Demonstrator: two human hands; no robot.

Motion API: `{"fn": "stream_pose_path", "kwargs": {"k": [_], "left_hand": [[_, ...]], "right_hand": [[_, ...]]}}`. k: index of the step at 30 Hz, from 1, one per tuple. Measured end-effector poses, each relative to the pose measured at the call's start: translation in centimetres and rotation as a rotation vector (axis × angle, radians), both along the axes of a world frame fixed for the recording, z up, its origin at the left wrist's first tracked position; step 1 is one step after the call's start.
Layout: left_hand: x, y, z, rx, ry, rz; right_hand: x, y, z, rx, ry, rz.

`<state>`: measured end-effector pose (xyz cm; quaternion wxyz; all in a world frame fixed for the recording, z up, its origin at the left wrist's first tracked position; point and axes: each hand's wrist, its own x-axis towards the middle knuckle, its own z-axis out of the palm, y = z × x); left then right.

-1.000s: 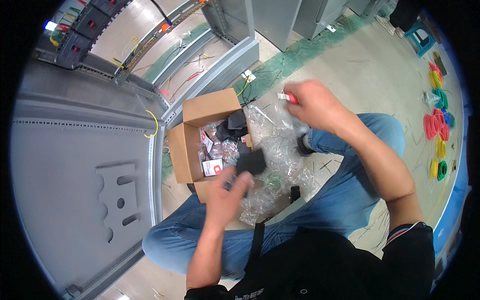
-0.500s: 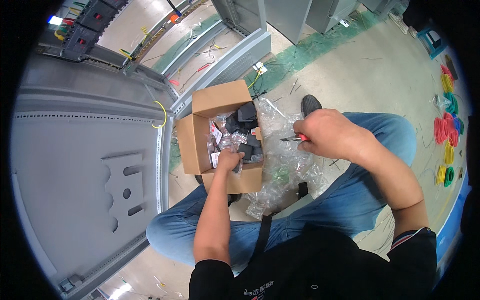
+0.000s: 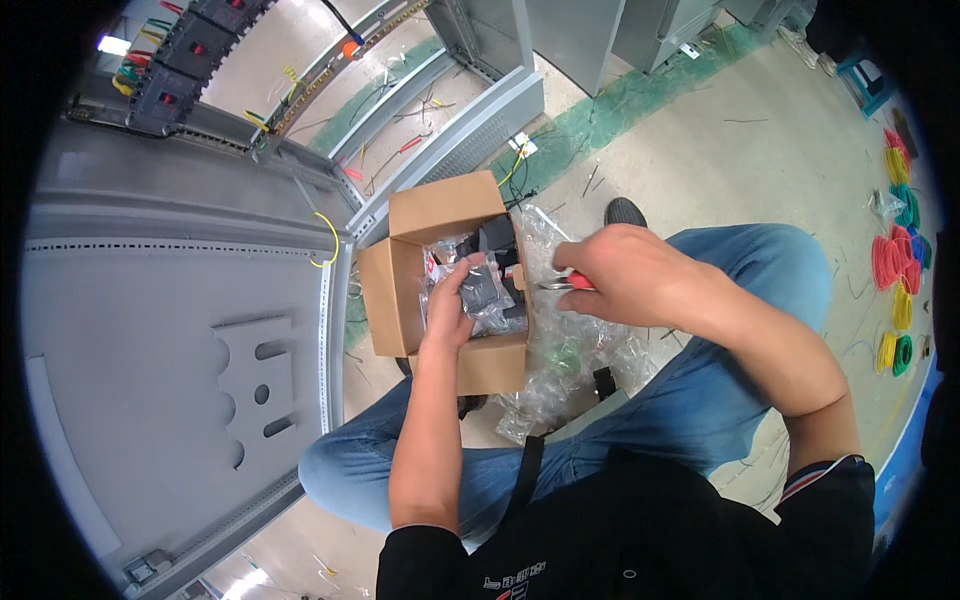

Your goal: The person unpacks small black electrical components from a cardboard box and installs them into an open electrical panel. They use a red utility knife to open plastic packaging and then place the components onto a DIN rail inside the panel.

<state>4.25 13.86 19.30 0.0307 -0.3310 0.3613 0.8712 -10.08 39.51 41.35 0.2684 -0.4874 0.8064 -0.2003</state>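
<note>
My left hand (image 3: pixel 450 308) is over the open cardboard box (image 3: pixel 392 290), its fingers closed on a clear plastic bag (image 3: pixel 484 292) with a dark, squarish part inside. My right hand (image 3: pixel 630 275) is just right of the box, closed round red-handled pliers (image 3: pixel 577 282). Their metal tip points left toward the bag, and a gap shows between tip and bag. More black parts (image 3: pixel 497 236) and clear wrapping fill the box beneath my left hand. Part of the contents is hidden by that hand and the bag.
Crumpled clear plastic (image 3: pixel 560 365) lies right of the box, by my legs. A grey metal cabinet frame (image 3: pixel 335 330) stands at the left, with black breakers (image 3: pixel 175 75) at its far end. Coils of coloured wire (image 3: pixel 890 262) lie at the far right.
My left hand has lifted the bagged part up from the box contents and turned it. My right hand has moved left with the pliers, closer to the bag.
</note>
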Motion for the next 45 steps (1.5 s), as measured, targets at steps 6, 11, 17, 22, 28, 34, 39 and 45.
{"fn": "stream_pose_path", "kwargs": {"k": [6, 11, 17, 22, 28, 34, 39, 45], "left_hand": [[0.5, 3.5, 14.0, -0.027, 0.328, -0.012], [2.8, 6.0, 18.4, 0.013, 0.306, 0.028], [5.7, 4.7, 16.9, -0.378, 0.132, -0.037], [5.6, 5.4, 16.8, -0.525, 0.074, 0.113], [5.5, 5.5, 16.6, -0.73, 0.033, 0.144], [4.9, 6.7, 17.6, -0.814, 0.07, 0.166], [5.2, 6.3, 17.2, -0.879, 0.16, 0.264], [5.1, 5.0, 19.8, -0.83, 0.186, 0.33]], "right_hand": [[1.0, -3.2, -0.9, -0.252, -0.184, -0.186], [2.5, -4.4, -1.6, -0.279, -0.506, -0.161], [2.0, -4.6, -0.4, -0.159, -0.637, -0.251], [2.6, -3.7, -2.5, -0.142, -0.116, -0.014], [3.9, -4.4, -0.8, -0.159, 0.109, 0.076], [4.8, -5.1, -1.5, -0.263, 0.265, 0.129], [5.0, -4.6, -1.5, -0.169, 0.187, 0.145], [2.7, -2.3, -5.7, 0.088, 0.109, 0.153]]}}
